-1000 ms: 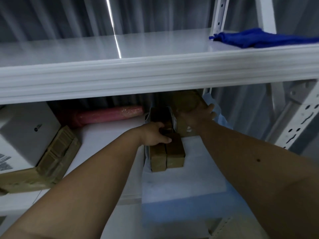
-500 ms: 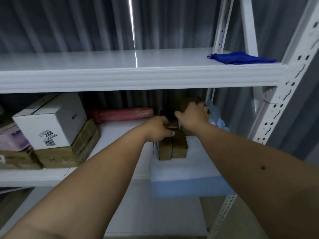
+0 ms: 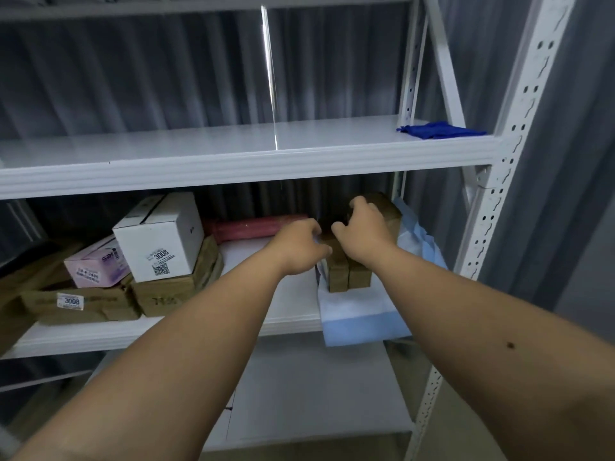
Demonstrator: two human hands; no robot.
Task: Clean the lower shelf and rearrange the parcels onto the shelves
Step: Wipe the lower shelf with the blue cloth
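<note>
Two small brown parcels (image 3: 349,276) stand side by side on a blue-and-white padded parcel (image 3: 361,316) at the right end of the middle shelf (image 3: 286,314). My left hand (image 3: 299,251) curls against their left side, thumb touching them. My right hand (image 3: 362,229) lies over their tops, its fingers hooked on the corner of a larger brown box (image 3: 387,207) behind. The lower shelf (image 3: 316,394) shows bare white below my arms. The parcels' upper parts are hidden by my hands.
On the left of the middle shelf sit a white box (image 3: 159,234), a pink box (image 3: 96,264) and flat brown parcels (image 3: 166,292). A pink roll (image 3: 253,226) lies at the back. A blue cloth (image 3: 439,130) rests on the upper shelf (image 3: 233,161). A perforated upright (image 3: 489,207) stands right.
The view has pulled back and up, showing more of the rack. Both hands stay at the small brown parcels; the right hand has shifted slightly up onto the larger box.
</note>
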